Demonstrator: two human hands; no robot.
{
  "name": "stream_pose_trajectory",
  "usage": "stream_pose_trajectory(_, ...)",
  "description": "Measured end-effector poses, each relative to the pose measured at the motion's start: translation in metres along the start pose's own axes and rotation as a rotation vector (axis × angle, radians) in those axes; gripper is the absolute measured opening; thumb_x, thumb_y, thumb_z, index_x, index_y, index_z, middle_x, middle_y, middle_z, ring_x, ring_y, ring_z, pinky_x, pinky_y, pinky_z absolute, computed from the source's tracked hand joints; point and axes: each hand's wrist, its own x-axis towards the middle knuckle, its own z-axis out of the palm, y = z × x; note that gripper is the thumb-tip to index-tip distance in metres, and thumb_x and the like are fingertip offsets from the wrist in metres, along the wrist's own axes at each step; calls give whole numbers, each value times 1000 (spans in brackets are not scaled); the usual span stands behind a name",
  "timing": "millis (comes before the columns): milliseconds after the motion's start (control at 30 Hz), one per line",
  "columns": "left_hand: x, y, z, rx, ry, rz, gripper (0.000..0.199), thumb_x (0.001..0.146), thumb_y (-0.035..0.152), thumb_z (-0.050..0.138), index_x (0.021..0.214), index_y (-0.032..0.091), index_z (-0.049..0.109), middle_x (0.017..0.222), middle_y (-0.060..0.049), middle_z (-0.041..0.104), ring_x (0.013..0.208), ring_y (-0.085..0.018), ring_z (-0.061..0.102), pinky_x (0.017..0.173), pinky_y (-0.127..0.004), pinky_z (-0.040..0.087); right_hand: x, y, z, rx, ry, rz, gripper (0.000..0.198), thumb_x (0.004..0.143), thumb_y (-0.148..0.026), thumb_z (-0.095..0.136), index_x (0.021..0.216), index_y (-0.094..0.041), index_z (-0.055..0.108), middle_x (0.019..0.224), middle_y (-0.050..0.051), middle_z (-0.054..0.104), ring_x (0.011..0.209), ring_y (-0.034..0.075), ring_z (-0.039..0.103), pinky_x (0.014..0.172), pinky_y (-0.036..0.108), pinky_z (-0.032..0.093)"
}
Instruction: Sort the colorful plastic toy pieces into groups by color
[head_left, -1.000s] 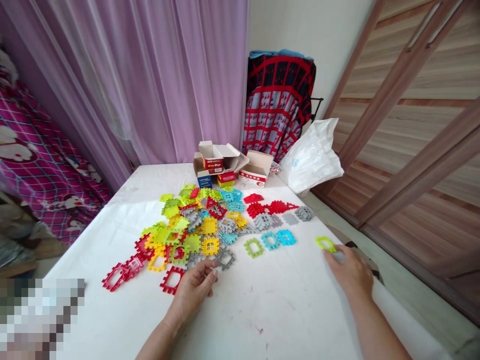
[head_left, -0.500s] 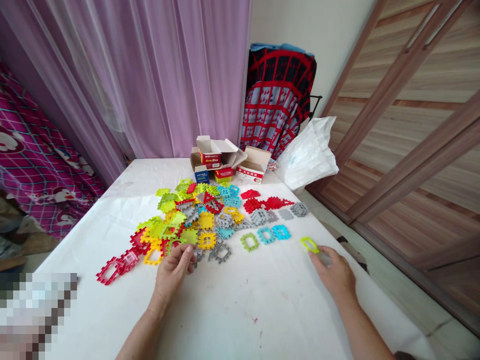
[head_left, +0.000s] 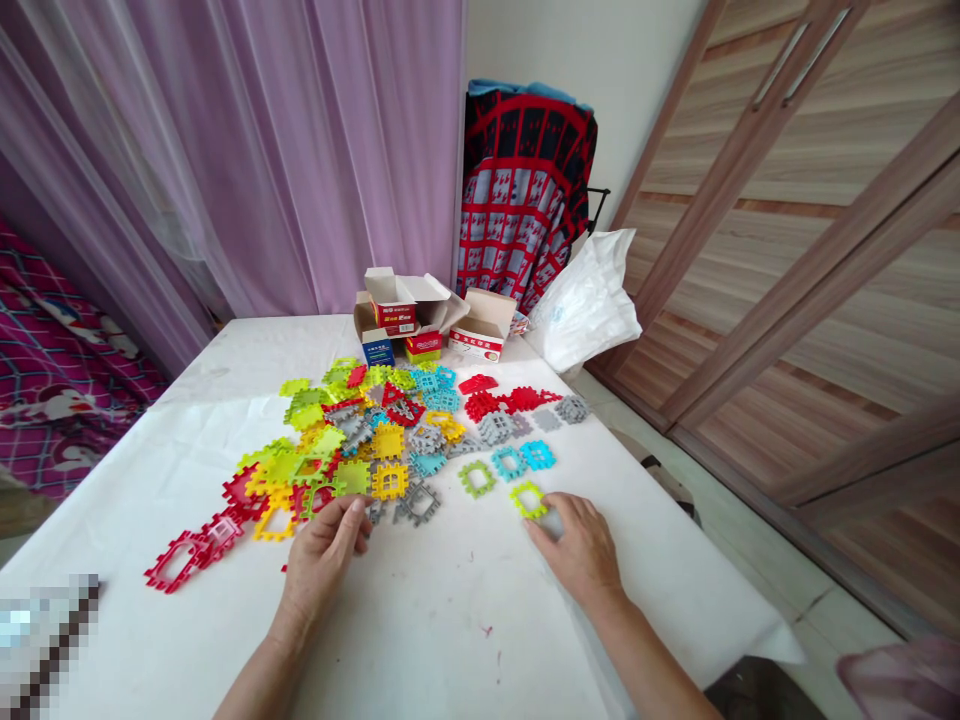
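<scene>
While reaching in from the lower right with palm down, pinching a lime frame (head_left: 529, 488) between thumb and fingers of the right hand (head_left: 579, 545), near the right side of a green frame (head_left: 466, 480) on the white table (head_left: 420, 620). Toward the left, holding the left hand (head_left: 322, 550) thumb-up, fingers loosely curled, by the heap (head_left: 388, 440); cannot tell whether gripping anything.

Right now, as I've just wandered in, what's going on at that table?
A person's right hand pinches the edge of a lime-green frame piece, close to a green frame and two blue pieces. The left hand is by the near side of a colourful pile of toothed pieces; I can't tell whether it holds one. Open boxes stand behind the pile on the white-covered table.
</scene>
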Motion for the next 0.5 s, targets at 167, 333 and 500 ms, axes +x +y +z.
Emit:
stream_pose_trajectory(167, 0, 2, 0, 5, 1, 14, 44, 78, 59, 57, 84, 17, 68, 59, 1, 60, 46, -11, 53, 45, -22, 45, 3, -3, 2, -11, -17, -7, 21, 82, -37, 60, 94, -20, 59, 96, 7, 66, 91, 23, 57, 79, 34, 39)
stream_pose_trajectory(333, -1, 8, -4, 2, 66, -26, 45, 79, 59, 57, 87, 16, 68, 61, 0, 61, 46, -10, 52, 42, -21, 42, 6, -2, 6, -12, -29, -31, 24, 80, -39, 62, 94, -21, 59, 95, 6, 66, 90, 23, 57, 78, 33, 39)
stream_pose_trajectory(500, 3, 7, -10, 37, 129, -23, 47, 79, 60, 55, 86, 16, 67, 60, 0, 61, 47, -11, 53, 42, -21, 44, 6, -4, 5, -11, -24, -6, 23, 79, -39, 63, 92, -21, 58, 93, 6, 65, 89, 23, 56, 78, 34, 39)
